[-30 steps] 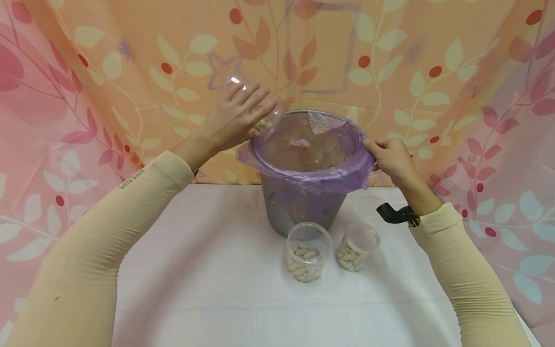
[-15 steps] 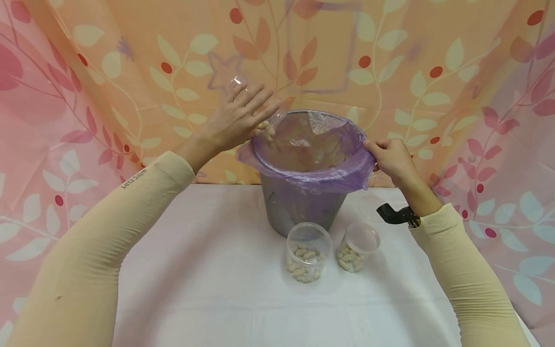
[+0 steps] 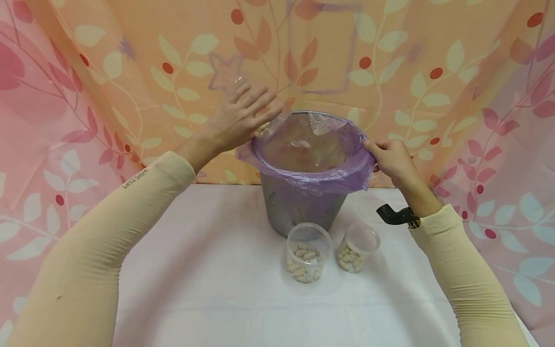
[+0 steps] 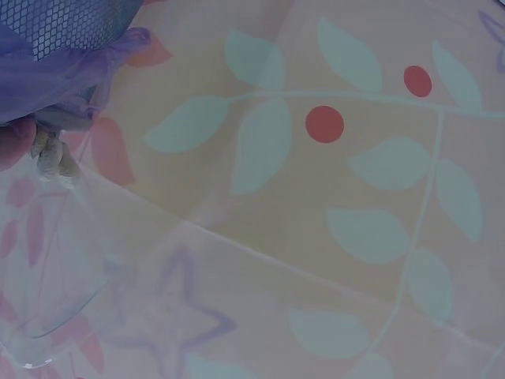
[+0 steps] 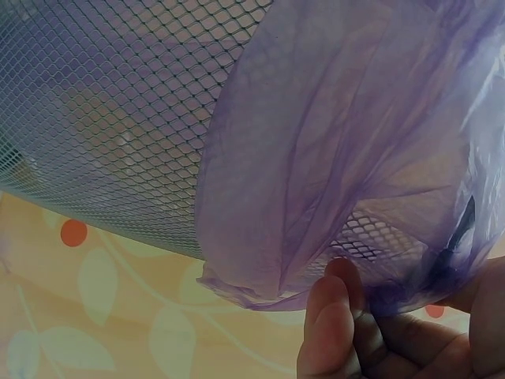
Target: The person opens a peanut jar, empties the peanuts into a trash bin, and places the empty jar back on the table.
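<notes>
My left hand [image 3: 243, 118] grips a clear plastic container [image 4: 47, 300] from above. The container is tipped, its mouth at the left rim of a grey mesh bin [image 3: 297, 205]. Pale peanuts in their shells [image 4: 55, 162] sit near that mouth. A thin purple plastic bag [image 3: 338, 178] lines the bin and folds over its rim. At the right rim, my right hand [image 3: 392, 159] pinches the bag's edge between thumb and fingers. In the right wrist view, its fingertips [image 5: 327, 308] press under the folded plastic beside the mesh.
Two clear tubs with peanuts stand in front of the bin: a wider tub [image 3: 309, 253] and a smaller tub [image 3: 357, 248] to its right. A clear round lid [image 3: 370, 208] lies behind them on the white tablecloth [image 3: 195, 270]. A leaf-patterned curtain [image 3: 173, 96] hangs close behind.
My left hand and the tipped container have shifted slightly right, and the peanuts near its mouth have moved about. The right hand keeps its hold on the bag; the tubs stay put.
</notes>
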### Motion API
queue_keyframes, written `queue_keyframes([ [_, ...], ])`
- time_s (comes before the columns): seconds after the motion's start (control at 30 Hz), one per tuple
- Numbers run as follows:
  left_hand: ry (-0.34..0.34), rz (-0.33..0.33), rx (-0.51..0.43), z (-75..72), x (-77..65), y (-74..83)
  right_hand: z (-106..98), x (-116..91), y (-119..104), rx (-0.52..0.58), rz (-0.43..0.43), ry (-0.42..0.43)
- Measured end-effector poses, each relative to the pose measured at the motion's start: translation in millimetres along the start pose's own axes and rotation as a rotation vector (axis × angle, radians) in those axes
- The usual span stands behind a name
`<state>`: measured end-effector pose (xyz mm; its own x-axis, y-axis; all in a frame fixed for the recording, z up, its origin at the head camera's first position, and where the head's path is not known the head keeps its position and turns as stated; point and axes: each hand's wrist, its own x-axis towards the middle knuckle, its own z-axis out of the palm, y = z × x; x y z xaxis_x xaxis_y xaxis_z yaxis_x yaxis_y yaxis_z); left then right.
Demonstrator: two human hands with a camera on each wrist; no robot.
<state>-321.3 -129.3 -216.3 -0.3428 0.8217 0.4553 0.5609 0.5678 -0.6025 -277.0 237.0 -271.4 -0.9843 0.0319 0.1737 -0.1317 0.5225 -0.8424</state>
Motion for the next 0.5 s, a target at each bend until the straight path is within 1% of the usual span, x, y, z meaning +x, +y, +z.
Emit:
queue_keyframes([
  [0.13, -0.018, 0.033, 0.012, -1.3, -0.2, 0.0, 0.4, 0.4, 0.2, 0.011, 0.001, -0.010],
  [0.3, -0.070, 0.072, 0.044, -3.9, 0.7, -0.3, 0.5, 0.6, 0.5, 0.014, 0.002, -0.019],
  [0.4, -0.078, 0.070, 0.037, -4.8, 1.2, -0.1, 0.0, 1.2, 0.7, 0.010, -0.002, -0.019],
  [0.5, -0.064, 0.060, 0.021, -4.8, 1.4, 0.2, -0.2, 1.0, 0.2, -0.003, -0.007, -0.008],
])
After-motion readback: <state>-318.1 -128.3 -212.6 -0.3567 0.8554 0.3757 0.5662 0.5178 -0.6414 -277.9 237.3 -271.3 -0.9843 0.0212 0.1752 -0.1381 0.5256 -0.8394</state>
